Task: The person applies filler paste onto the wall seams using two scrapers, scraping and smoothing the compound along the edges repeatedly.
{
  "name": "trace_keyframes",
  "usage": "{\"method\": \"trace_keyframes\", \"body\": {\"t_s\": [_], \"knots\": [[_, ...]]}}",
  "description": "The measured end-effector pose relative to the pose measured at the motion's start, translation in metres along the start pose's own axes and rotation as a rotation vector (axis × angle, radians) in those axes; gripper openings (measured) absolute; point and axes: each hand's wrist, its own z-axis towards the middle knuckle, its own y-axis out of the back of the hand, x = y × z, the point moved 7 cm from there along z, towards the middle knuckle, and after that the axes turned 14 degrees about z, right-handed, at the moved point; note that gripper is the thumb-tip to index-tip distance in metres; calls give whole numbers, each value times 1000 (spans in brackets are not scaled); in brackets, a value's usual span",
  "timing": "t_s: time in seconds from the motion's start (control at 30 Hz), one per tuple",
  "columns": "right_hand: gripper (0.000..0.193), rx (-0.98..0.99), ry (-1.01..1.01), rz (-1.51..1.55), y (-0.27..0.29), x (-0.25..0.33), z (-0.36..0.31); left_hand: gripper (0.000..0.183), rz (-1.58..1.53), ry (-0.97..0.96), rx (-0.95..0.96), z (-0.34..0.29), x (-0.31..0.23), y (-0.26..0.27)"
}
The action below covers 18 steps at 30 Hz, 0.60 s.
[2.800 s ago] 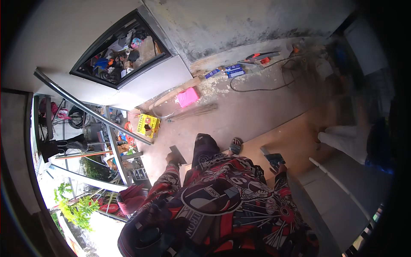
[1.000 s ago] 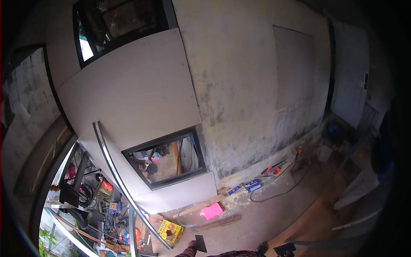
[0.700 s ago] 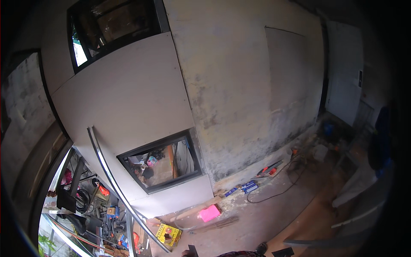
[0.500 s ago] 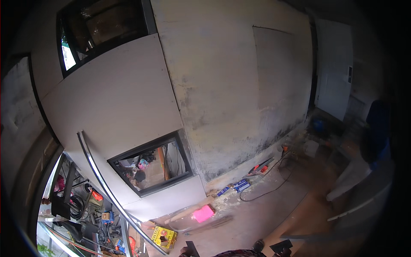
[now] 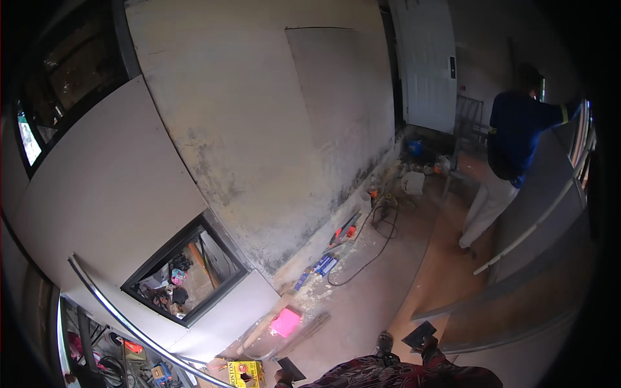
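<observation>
Low in the view, my left hand (image 5: 282,377) is closed round a putty knife (image 5: 293,368), whose wide dark blade points up and to the right. To the right, my right hand (image 5: 429,347) grips another putty knife (image 5: 418,332) with a broad, dark, squarish blade. Both blades are held above the floor, apart from the wall. The handles are hidden by my fingers. A yellow box (image 5: 246,374) with an open top stands to the left of my left hand.
A pink block (image 5: 284,322), blue tubes (image 5: 325,264) and a cable (image 5: 372,266) lie along the stained wall (image 5: 259,129). A long metal channel (image 5: 123,312) leans at the left. A person in blue (image 5: 521,132) stands at the right, near a leaning board (image 5: 504,320).
My view has turned to the right, so the person in blue shows more fully. More of my right hand, its sleeve and both putty knives has come into the picture.
</observation>
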Motion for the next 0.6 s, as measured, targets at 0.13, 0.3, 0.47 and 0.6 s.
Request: {"method": "trace_keyframes", "body": {"t_s": [0.13,0.3,0.47,0.6], "knots": [[33,-165,-92,157,33,-11,-5,49,49,-64,-15,2,-15,8],[30,-203,-130,200,28,-11,-30,50,48,-64,-18,2,-9,2],[28,-111,-79,65,41,-11,-26,51,58,-98,-32,10,-17,-1],[25,-149,-64,187,34,-11,-23,54,-58,-59,-39,20,-24,8]]}}
